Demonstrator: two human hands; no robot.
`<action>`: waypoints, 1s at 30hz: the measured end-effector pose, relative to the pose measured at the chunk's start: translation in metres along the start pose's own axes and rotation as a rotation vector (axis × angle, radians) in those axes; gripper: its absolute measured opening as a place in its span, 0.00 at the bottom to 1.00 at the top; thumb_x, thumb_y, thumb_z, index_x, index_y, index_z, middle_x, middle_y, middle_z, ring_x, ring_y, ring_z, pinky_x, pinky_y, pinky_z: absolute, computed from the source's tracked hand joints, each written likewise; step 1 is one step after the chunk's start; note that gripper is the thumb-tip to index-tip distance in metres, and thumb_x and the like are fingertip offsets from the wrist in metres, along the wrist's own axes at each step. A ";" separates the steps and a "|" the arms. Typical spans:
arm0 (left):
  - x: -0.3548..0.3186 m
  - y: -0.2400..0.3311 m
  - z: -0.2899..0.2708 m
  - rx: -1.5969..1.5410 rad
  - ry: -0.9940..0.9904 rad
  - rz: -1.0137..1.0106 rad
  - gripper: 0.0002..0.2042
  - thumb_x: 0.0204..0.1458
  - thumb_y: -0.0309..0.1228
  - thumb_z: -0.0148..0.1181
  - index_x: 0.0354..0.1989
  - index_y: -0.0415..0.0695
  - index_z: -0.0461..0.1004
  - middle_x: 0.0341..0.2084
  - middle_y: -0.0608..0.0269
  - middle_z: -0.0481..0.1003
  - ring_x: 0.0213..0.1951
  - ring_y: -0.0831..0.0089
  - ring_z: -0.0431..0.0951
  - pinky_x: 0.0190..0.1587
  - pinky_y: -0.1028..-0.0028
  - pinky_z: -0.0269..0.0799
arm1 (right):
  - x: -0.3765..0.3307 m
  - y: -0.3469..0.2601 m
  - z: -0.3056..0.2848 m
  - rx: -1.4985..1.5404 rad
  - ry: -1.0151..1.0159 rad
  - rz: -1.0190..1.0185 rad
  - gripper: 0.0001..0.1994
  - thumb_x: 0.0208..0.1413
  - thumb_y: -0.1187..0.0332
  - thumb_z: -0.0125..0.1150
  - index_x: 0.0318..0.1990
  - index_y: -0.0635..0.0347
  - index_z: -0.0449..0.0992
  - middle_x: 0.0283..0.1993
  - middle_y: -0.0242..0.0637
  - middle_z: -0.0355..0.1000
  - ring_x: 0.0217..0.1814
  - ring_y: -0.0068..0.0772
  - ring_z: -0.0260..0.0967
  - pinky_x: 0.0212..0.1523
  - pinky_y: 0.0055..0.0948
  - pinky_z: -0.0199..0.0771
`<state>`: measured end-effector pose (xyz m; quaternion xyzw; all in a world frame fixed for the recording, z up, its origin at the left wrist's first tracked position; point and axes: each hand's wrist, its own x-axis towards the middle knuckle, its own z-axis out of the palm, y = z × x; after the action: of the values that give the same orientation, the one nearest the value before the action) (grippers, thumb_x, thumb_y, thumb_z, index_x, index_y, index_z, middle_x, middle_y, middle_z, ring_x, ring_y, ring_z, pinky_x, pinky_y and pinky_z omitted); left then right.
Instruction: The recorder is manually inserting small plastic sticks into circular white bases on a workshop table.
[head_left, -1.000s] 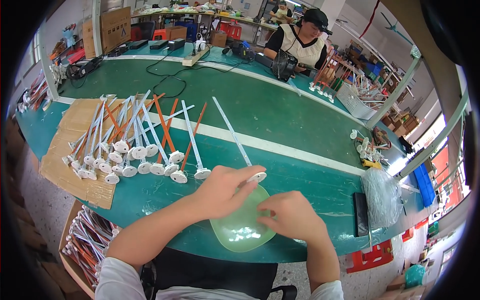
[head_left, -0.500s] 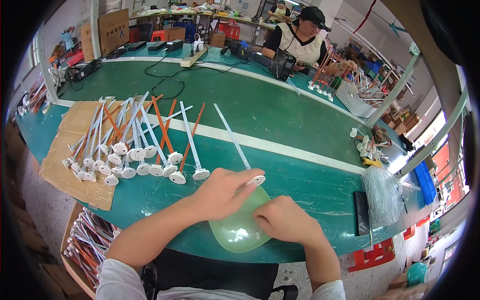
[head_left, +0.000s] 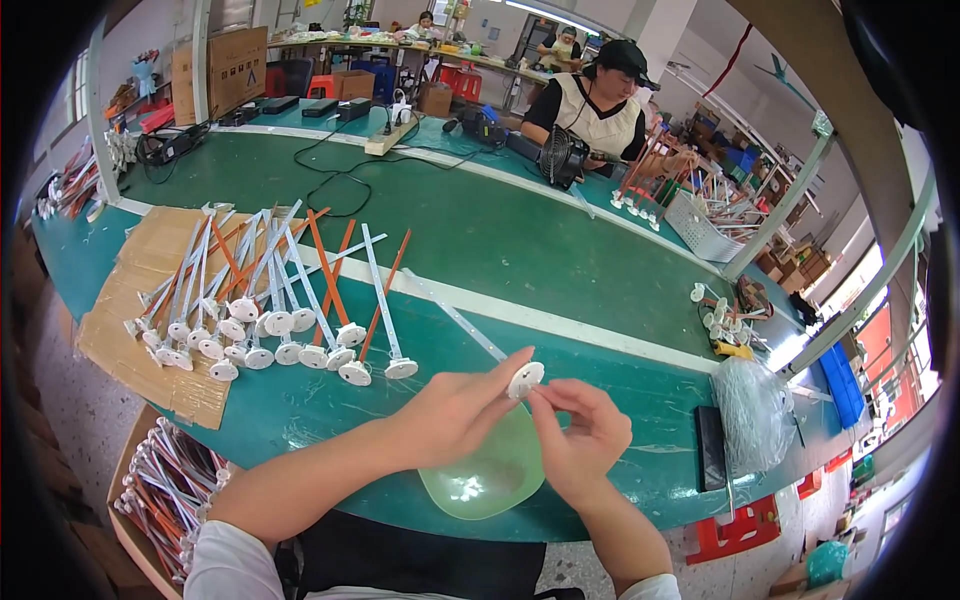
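Observation:
My left hand (head_left: 458, 412) is closed around the base of a pale blue-white strip with a round white disc (head_left: 526, 379) at its near end. The disc's face is turned up toward me, and the strip slants away to the far left. At the disc's lower right edge, my right hand (head_left: 582, 430) has its thumb and index finger pinched together. Anything between those fingertips is too small to make out. Below both hands stands a shallow translucent green bowl (head_left: 470, 497), partly hidden by the left hand.
Many orange and pale strips with white discs (head_left: 290, 325) lie left on cardboard (head_left: 110, 350). A box of similar strips (head_left: 175, 490) stands below the table's left edge. At right are a clear plastic bag (head_left: 750, 415) and a black box (head_left: 711, 448). A co-worker (head_left: 600, 105) sits across the table.
My right hand has risen from the bowl to the disc, its fingertips now at the disc's edge. The disc has tilted so that its face shows more.

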<state>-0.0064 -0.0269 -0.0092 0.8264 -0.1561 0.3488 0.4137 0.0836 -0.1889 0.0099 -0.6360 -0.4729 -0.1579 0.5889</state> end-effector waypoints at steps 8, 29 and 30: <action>-0.003 0.002 0.002 0.100 0.012 0.039 0.29 0.59 0.20 0.60 0.69 0.33 0.60 0.33 0.46 0.79 0.31 0.46 0.81 0.33 0.59 0.77 | 0.002 -0.006 0.004 -0.237 0.010 -0.203 0.09 0.46 0.83 0.73 0.36 0.64 0.82 0.32 0.41 0.82 0.31 0.35 0.82 0.34 0.26 0.81; -0.004 -0.004 0.000 0.229 -0.014 0.088 0.32 0.52 0.17 0.65 0.68 0.32 0.64 0.31 0.52 0.82 0.25 0.55 0.82 0.28 0.65 0.78 | -0.003 0.000 0.009 -0.295 -0.049 -0.230 0.05 0.51 0.83 0.67 0.34 0.64 0.81 0.31 0.43 0.80 0.29 0.40 0.81 0.31 0.27 0.80; -0.003 -0.003 0.000 0.233 -0.011 0.096 0.32 0.52 0.18 0.65 0.68 0.32 0.64 0.31 0.52 0.82 0.25 0.55 0.82 0.28 0.65 0.78 | -0.004 0.003 0.011 -0.283 -0.041 -0.221 0.04 0.51 0.83 0.66 0.34 0.65 0.81 0.30 0.43 0.80 0.30 0.39 0.82 0.31 0.26 0.80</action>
<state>-0.0070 -0.0245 -0.0133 0.8622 -0.1561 0.3795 0.2969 0.0799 -0.1802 0.0024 -0.6601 -0.5249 -0.2735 0.4626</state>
